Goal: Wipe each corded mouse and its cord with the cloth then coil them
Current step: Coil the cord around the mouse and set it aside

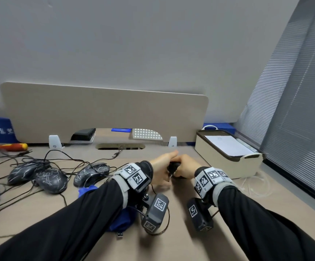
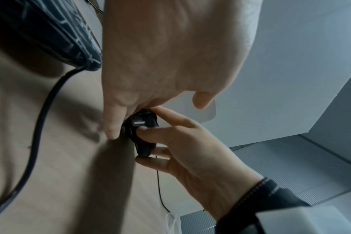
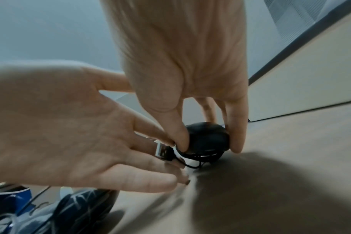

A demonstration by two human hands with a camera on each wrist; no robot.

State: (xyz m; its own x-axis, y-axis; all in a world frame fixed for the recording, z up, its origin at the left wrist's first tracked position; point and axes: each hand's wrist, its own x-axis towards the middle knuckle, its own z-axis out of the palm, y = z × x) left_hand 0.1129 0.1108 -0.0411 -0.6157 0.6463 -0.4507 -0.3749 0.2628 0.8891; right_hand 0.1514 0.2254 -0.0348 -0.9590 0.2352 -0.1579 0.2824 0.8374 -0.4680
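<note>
Mouse (image 3: 207, 139) sits wrapped in its cord on the desk (image 1: 181, 242), right hand (image 1: 186, 167) gripping it, left hand (image 1: 162, 166) pinching the plug (image 3: 163, 150); four scribbled mice (image 1: 51, 179) remain uncoiled.

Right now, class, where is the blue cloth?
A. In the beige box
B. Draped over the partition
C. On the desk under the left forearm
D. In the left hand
C: the blue cloth lies on the wooden desk beneath the left forearm; both hands hold a small black corded mouse.
</note>
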